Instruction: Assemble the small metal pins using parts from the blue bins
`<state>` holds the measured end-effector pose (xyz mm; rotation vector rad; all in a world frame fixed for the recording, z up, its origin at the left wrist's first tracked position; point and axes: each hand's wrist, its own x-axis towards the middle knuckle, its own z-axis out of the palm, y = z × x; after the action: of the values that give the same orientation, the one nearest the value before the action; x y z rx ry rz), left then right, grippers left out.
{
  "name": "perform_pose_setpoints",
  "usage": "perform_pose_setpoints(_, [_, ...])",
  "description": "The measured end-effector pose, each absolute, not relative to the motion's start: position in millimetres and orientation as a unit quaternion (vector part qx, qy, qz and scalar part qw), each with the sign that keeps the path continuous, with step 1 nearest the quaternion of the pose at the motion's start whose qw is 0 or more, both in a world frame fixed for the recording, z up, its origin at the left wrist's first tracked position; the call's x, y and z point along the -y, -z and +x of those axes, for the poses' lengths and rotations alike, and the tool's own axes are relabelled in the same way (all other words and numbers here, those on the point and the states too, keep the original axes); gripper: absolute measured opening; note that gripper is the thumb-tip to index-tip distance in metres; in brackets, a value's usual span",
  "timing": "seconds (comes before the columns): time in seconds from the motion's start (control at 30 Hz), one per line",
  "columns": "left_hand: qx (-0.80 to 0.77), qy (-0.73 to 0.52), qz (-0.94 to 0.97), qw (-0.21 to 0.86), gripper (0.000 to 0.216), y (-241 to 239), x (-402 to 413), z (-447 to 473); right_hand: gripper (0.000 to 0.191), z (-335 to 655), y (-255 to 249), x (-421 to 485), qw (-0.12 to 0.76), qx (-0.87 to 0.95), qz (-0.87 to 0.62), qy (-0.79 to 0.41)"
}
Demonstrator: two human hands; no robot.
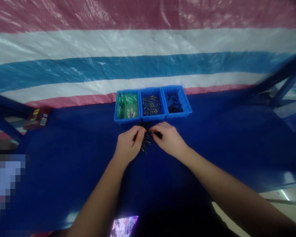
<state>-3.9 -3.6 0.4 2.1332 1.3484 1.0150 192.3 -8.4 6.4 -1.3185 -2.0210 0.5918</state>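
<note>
My left hand (129, 144) and my right hand (169, 139) meet fingertip to fingertip over the blue table (148, 181), just in front of the bins. Both are closed in a pinch. Whatever sits between the fingers is too small and dark to make out. Below and between the hands lies a loose pile of thin brass-coloured pins (146, 142), partly hidden by my fingers. Similar metal pins (151, 104) fill part of the middle blue bin (153, 117) beyond.
The left blue bin (127, 121) contains green packets and small white-and-clear pieces (131, 113); the right one (186, 107) holds small black parts (175, 102). A dark red box (37, 119) stands far left. A lit screen (124, 226) shows at the near edge. Striped sheeting (148, 67) hangs behind.
</note>
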Motion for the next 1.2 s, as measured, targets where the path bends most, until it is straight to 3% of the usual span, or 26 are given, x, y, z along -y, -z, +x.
perform_pose_setpoints(0.23, [-0.482,-0.369,0.768,0.205,0.021,-0.1,2.9,-4.1,0.025,192.5,-5.9,7.6,0.343,0.749,-0.514,-0.24])
perform_pose_setpoints(0.63, [-0.471,-0.414,0.755,0.193,0.01,0.6,2.4,0.9,0.018,184.4,-10.4,12.4,0.511,0.621,-0.47,-0.364])
perform_pose_setpoints(1.2, [-0.437,-0.44,0.753,0.222,0.015,0.8,2.5,2.3,0.021,185.4,-8.7,11.7,0.538,0.584,-0.454,-0.405])
